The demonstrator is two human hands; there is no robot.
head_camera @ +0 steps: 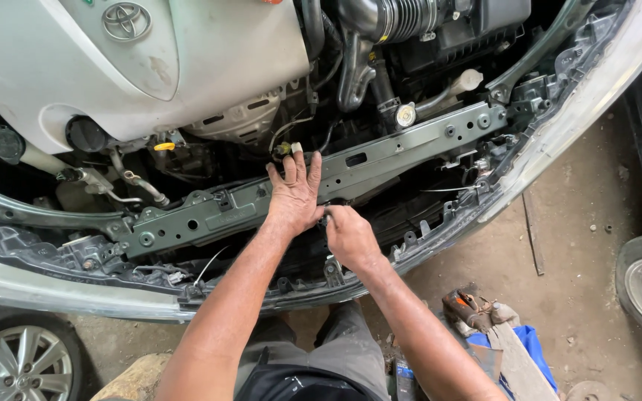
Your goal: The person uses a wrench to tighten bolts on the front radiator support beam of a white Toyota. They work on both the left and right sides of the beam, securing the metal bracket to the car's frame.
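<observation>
Hands work at the front of an open engine bay. Right hand [349, 236] is clenched on a small dark part, identity unclear, at the near edge of the grey crossmember [380, 152]; left hand [295, 194] lies flat and released on that crossmember, steadying. Firm bracing with small wrist turns appears advisable. Room is tight: bumper frame [440, 230] close below, hoses [358, 70] and silver engine cover [150, 59] beyond.
</observation>
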